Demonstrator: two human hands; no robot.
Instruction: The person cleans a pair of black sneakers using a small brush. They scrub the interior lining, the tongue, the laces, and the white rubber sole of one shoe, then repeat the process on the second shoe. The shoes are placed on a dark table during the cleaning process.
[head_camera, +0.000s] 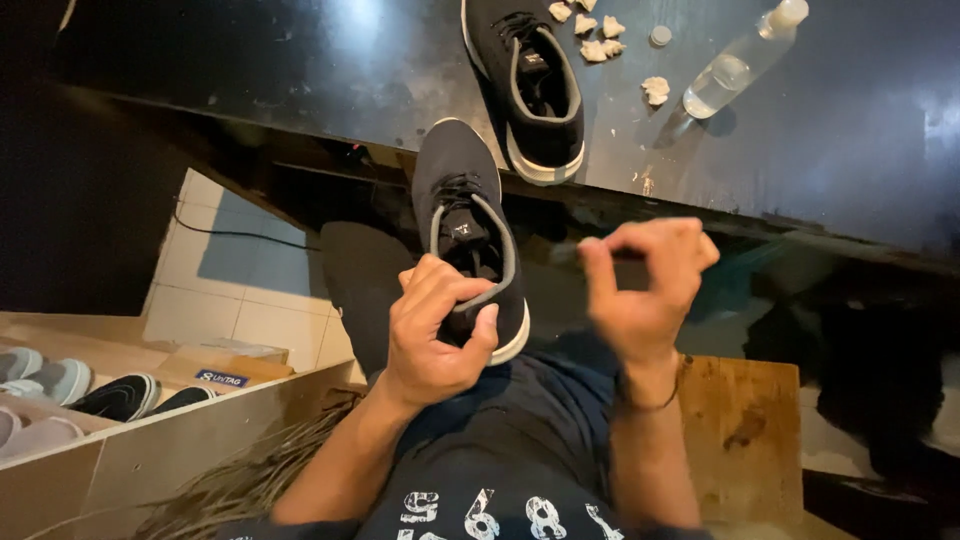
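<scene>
The left hand (432, 330) clasped the heel of a black sneaker (468, 235), steadying it over the lap. Just right of it, the right hand (640, 290) was pinched shut, perhaps on something small. Beyond them, on the dark surface (850, 130), lay the matching sneaker (525, 85), paper wads (590, 35) and a clear bottle (735, 65).

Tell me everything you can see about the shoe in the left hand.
The shoe is a black low-top sneaker with a knit-looking upper, black laces, a grey padded collar, a small tag on the tongue and a white sole edge. It is upright, toe pointing away toward the dark table, held above the person's lap. The left hand grips its heel, fingers curled over the collar. The right hand is beside it, not touching. A matching shoe lies on the table.
</scene>
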